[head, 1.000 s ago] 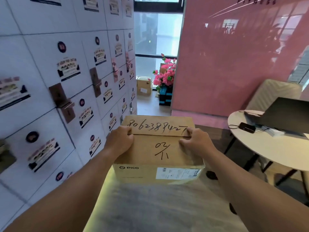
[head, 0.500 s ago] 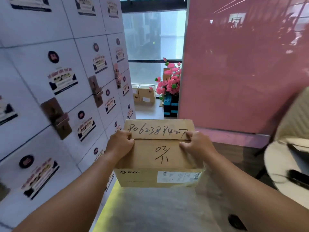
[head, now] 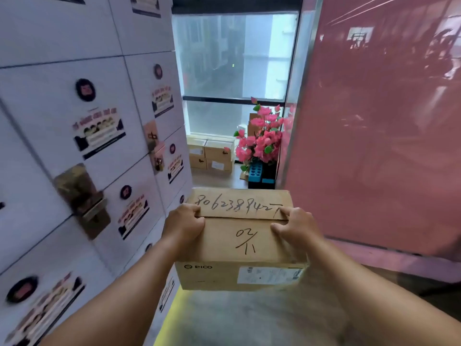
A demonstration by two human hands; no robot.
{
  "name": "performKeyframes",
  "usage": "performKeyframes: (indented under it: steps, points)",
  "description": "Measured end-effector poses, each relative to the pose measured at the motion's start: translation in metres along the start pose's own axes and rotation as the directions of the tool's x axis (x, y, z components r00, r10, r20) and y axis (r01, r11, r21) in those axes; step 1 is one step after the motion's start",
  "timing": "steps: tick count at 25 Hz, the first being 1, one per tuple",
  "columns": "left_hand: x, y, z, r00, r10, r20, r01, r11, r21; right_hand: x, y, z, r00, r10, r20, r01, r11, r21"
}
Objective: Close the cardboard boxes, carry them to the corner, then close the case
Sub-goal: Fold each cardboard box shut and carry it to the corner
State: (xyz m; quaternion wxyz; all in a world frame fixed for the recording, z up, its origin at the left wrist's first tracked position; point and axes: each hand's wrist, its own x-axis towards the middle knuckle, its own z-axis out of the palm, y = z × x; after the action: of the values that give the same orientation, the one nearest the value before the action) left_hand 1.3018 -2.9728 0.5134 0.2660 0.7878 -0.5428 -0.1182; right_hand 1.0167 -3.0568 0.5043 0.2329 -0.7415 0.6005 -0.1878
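Nearer corner stack (head: pixel 210 156), both hands (head: pixel 183 224) gripping cardboard box (head: pixel 240 242).

lockers (head: pixel 74 146) left, stacked boxes (head: pixel 212 156) ahead

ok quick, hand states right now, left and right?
Left hand: fingers curled over the left edge of the cardboard box, holding it.
Right hand: gripping the box's right edge, holding it.

- Left hand (head: pixel 183 224): bare, no ring, glove or watch.
- Right hand (head: pixel 295 227): bare likewise, nails short.
- Both forearms are bare up to the frame's lower edge; no sleeve shows.
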Motion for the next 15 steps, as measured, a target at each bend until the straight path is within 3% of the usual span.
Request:
performKeyframes:
  steps: [9, 15]
  points:
    - [0.298, 0.015, 0.031, 0.999, 0.022, 0.034, -0.021, 0.999, -0.026, 0.277, -0.033, 0.001, 0.999, 0.047, -0.024, -0.047, 0.999, 0.003]
    - [0.498, 0.034, 0.079, 0.996, -0.092, -0.016, 0.091, 0.995, -0.048, 0.502, -0.03, 0.012, 1.0, -0.007, -0.011, 0.008, 1.0, 0.029]
